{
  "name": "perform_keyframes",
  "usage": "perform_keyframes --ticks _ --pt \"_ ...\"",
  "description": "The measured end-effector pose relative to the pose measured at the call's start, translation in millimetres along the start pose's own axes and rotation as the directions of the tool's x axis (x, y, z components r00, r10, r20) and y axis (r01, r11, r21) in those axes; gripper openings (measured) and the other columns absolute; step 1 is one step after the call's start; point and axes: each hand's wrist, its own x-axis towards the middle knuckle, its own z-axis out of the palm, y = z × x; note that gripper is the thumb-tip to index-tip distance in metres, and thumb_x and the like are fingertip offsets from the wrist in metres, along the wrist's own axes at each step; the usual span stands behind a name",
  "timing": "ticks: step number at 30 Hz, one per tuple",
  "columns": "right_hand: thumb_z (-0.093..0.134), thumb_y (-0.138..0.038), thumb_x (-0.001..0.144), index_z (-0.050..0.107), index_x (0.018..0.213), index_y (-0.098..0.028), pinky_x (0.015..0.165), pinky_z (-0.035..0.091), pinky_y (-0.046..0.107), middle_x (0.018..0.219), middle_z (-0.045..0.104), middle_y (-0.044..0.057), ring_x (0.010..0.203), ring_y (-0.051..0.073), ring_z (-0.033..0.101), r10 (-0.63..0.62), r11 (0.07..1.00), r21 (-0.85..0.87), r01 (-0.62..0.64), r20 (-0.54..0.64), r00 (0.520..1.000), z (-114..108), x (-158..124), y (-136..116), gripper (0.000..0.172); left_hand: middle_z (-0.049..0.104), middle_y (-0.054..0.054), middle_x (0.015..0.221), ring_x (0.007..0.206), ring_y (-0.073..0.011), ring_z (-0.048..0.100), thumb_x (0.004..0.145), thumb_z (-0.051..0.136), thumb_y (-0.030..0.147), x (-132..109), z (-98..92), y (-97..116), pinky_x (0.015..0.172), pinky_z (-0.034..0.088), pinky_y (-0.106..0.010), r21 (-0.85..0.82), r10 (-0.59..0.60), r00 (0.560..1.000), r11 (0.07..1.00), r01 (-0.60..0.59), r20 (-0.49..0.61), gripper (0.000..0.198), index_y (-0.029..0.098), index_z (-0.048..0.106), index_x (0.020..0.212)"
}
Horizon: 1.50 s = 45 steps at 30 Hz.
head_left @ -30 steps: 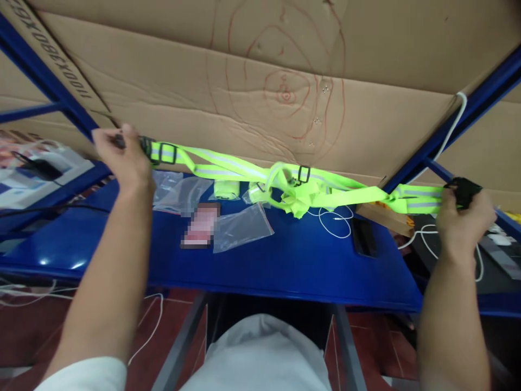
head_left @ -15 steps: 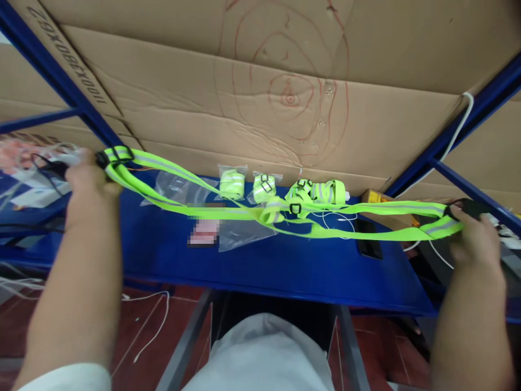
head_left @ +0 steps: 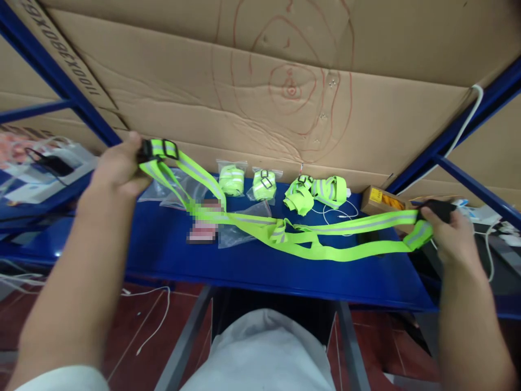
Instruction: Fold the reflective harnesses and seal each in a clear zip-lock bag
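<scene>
A neon-yellow reflective strap (head_left: 345, 251) with a grey stripe hangs between my two hands above the blue table, looped and twisted near its middle. My left hand (head_left: 122, 165) is closed on the strap's end by a black buckle (head_left: 144, 151). On the other side, my right hand (head_left: 451, 231) grips the opposite end at a black piece (head_left: 439, 210). Behind the strap stand two bagged rolls of similar strap, a left one (head_left: 232, 181) and a right one (head_left: 264, 185). To their right are loose rolled straps (head_left: 299, 196).
Clear plastic bags (head_left: 244, 222) lie on the blue table (head_left: 244, 269). A small open carton (head_left: 378, 201) stands at the back right. White cables, power strips and dark chargers lie at both sides. A cardboard wall (head_left: 183, 81) rises behind, between blue frame posts.
Both hands have come inward, so the strap sags more and its middle hangs lower. The left hand has moved right, and the right hand slightly left. Both still hold the ends.
</scene>
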Motion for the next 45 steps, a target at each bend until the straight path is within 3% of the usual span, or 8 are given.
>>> perform_keyframes --ticks 3,9,15,23,32,35,39,45 --pt "0.077 -0.041 0.084 0.074 0.107 -0.018 0.078 0.059 0.045 0.097 0.078 0.014 0.083 0.028 0.073 -0.190 0.979 -0.028 0.201 0.217 0.957 24 -35 -24 0.033 0.052 0.006 0.063 0.064 -0.0122 0.048 0.089 0.067 0.066 -31 27.7 -29 0.064 0.049 -0.027 0.158 0.133 0.958 0.971 -0.177 0.256 0.051 0.021 0.047 0.079" --pt "0.066 -0.027 0.097 0.072 0.124 -0.025 0.098 0.052 0.048 0.121 0.076 0.008 0.110 0.029 0.070 -0.531 0.732 0.167 0.661 0.747 0.400 102 -133 -91 0.028 0.073 -0.001 0.087 0.079 -0.0187 0.065 0.080 0.081 0.034 -118 115.6 -86 0.079 0.050 -0.031 0.288 0.082 0.625 0.836 -0.467 0.776 0.035 0.021 0.075 0.111" --pt "0.073 -0.031 0.095 0.072 0.122 -0.021 0.096 0.044 0.046 0.123 0.074 0.013 0.116 0.033 0.064 -0.516 0.679 0.158 0.717 0.797 0.314 145 -173 -102 0.029 0.072 -0.010 0.118 0.105 -0.0242 0.069 0.083 0.064 0.007 -148 152.4 -108 0.095 0.051 -0.035 0.177 0.053 0.275 0.647 -0.742 0.960 0.034 0.021 0.073 0.113" --pt "0.061 -0.032 0.101 0.076 0.096 -0.019 0.077 0.047 0.035 0.088 0.076 0.007 0.082 0.023 0.069 -0.437 0.766 0.163 0.621 0.841 0.318 125 -152 -94 0.020 0.074 -0.005 0.094 0.086 -0.0216 0.069 0.091 0.062 0.015 -143 145.5 -98 0.078 0.048 -0.031 0.257 0.053 0.363 0.611 -0.748 0.930 0.006 0.019 0.066 0.093" --pt "0.082 -0.059 0.075 0.075 0.084 -0.021 0.056 0.047 0.030 0.070 0.068 0.002 0.063 0.020 0.062 -0.023 0.997 0.048 -0.059 0.930 0.368 115 -115 -76 0.040 0.065 -0.013 0.116 0.085 -0.0233 0.067 0.095 0.045 0.004 -171 149.9 -79 0.076 0.049 -0.034 0.355 0.062 0.430 0.465 -0.811 0.901 0.029 0.018 0.064 0.111" --pt "0.074 -0.057 0.085 0.075 0.097 -0.023 0.066 0.051 0.032 0.085 0.074 0.002 0.075 0.022 0.068 -0.098 0.995 0.095 0.026 0.928 0.360 112 -125 -84 0.036 0.066 -0.012 0.114 0.087 -0.0243 0.067 0.095 0.046 0.005 -172 149.7 -85 0.075 0.049 -0.034 0.374 0.037 0.437 0.455 -0.808 0.899 0.028 0.018 0.065 0.111" --pt "0.068 -0.045 0.097 0.068 0.124 -0.023 0.090 0.051 0.045 0.116 0.073 0.011 0.107 0.033 0.068 -0.378 0.861 0.027 0.508 0.704 0.602 105 -148 -102 0.035 0.068 -0.009 0.102 0.088 -0.0245 0.068 0.096 0.054 0.012 -166 151.8 -94 0.076 0.048 -0.033 0.372 0.024 0.446 0.512 -0.774 0.895 0.014 0.019 0.066 0.097" --pt "0.070 -0.048 0.096 0.069 0.117 -0.021 0.084 0.053 0.045 0.111 0.073 0.015 0.099 0.034 0.070 -0.478 0.738 -0.028 0.674 0.684 0.551 125 -178 -115 0.035 0.068 -0.005 0.092 0.085 -0.0227 0.067 0.093 0.062 0.015 -169 156.1 -91 0.075 0.047 -0.032 0.336 0.048 0.449 0.593 -0.732 0.892 0.007 0.020 0.061 0.089"
